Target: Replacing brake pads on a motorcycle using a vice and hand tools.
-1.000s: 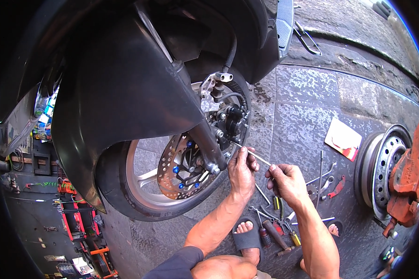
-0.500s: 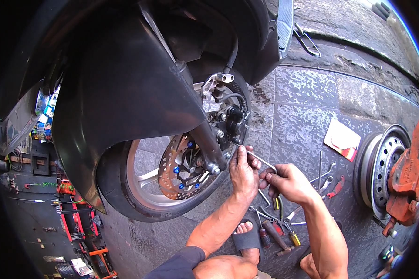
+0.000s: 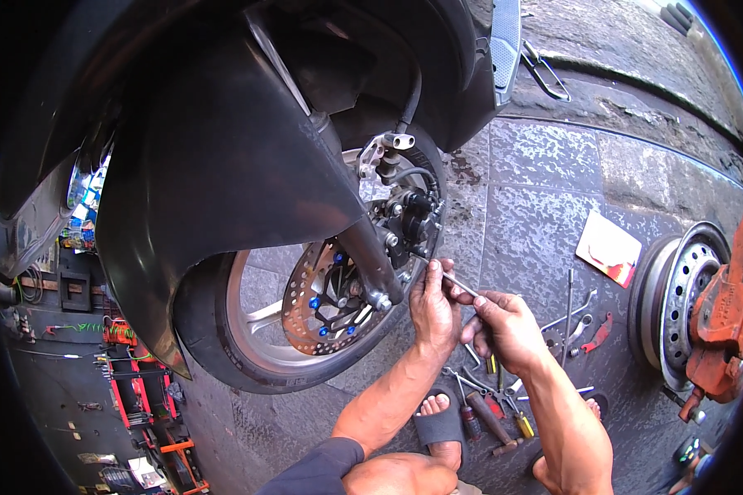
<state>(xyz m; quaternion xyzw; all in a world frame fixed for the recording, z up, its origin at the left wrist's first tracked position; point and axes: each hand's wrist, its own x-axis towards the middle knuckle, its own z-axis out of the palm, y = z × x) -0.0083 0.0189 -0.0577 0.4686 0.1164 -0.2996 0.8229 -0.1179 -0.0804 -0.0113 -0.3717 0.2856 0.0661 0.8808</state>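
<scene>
Sitting at the far left on the dark floor is a red metal tool tray with long stepped compartments [image 3: 143,392]. To its right hangs a large, glossy black plastic front fender [image 3: 231,165], curving over a black rubber tyre [image 3: 215,359] on a silver spoked rim. Inside the rim shows a round, perforated metal brake disc with blue bolts [image 3: 301,318]; a dark fork leg [image 3: 376,268] slants across it. Just right of the fork sits a black brake caliper [image 3: 417,219].

Below the caliper, the left hand [image 3: 436,305] pinches a thin, straight metal rod-shaped tool [image 3: 464,287], its thumb and fingers closed narrowly around it. The tool slopes from the caliper's lower edge down to the right; whether its tip is seated in anything cannot be made out. The right hand [image 3: 504,326] grips the tool's other end between thumb and curled fingers.

Beneath the hands, near a dark sandalled foot, lie a hammer with a dark handle [image 3: 489,418] and a yellow-handled screwdriver [image 3: 524,426]. Farther right are a flat white-and-red square packet [image 3: 608,247], a silver steel wheel with round holes [image 3: 681,309] and, against it, an orange-red metal vise [image 3: 722,330].
</scene>
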